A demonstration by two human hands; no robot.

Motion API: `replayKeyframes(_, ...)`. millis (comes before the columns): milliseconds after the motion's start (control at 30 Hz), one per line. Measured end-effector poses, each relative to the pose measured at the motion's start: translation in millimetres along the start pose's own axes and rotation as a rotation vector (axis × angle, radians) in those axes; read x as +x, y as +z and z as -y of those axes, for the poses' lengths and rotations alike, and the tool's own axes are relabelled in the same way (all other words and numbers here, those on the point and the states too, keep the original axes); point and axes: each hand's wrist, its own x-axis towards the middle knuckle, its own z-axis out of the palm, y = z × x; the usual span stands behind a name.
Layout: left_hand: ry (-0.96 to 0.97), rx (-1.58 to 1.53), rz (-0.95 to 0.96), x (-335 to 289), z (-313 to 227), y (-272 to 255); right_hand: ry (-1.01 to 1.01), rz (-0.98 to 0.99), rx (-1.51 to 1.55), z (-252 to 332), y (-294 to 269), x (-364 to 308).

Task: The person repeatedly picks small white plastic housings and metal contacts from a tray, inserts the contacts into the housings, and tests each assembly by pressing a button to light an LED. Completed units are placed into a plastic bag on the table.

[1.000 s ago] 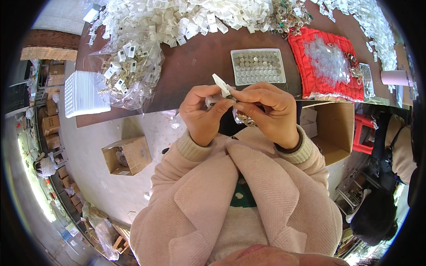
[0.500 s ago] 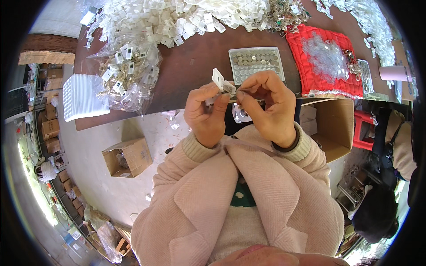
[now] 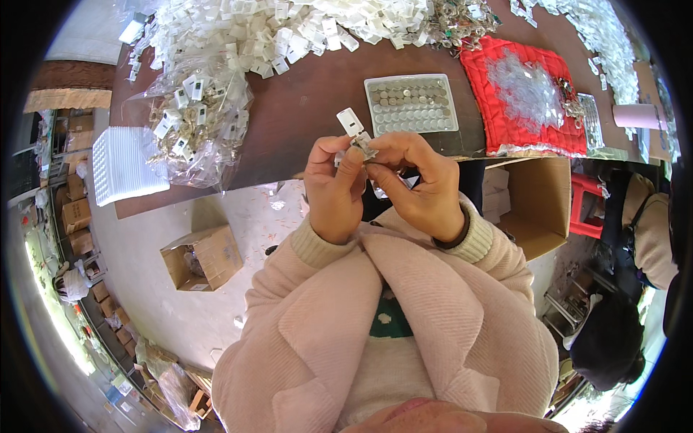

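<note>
Pinched between the thumb and fingers of my left hand (image 3: 333, 195) is a small white plastic case (image 3: 351, 121), its lid flipped up with a small dark slot in it. My right hand (image 3: 427, 189) presses against the near right side of the case, its thumb and forefinger closed together. Whatever those fingertips hold is hidden. Both hands are raised at the table's near edge. Just beyond my right hand lies a clear plastic tray (image 3: 369, 108) holding rows of round silver button cells (image 3: 417, 94), with several hollows bare.
White plastic cases (image 3: 289, 36) are heaped along the far side. At left, a clear bag (image 3: 238, 101) of cases and parts sits by stacked white trays (image 3: 126, 166). A red quilted cloth (image 3: 484, 94) with clear pieces lies right. Cardboard boxes (image 3: 224, 252) stand below the table.
My right hand has moved left and closer to my left hand, its fingers now up against the case. The case's lid has tipped, and its face turned more toward me.
</note>
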Motion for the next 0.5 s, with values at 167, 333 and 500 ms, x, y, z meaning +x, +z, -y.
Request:
replayKeyframes(167,-0.116,-0.048,-0.012,6.7,3.4,-5.7,-0.065,-0.029,-0.070,-17.3,-6.4,-5.7)
replayKeyframes(333,-0.081,-0.065,-0.024,12.9,0.7,-12.4,-0.097,-0.145,-0.428,-37.3,-44.0,2.1)
replayKeyframes(500,-0.087,-0.020,-0.001,12.8,2.5,-15.8,-0.096,-0.284,-0.831,-63.8,-76.5,21.7)
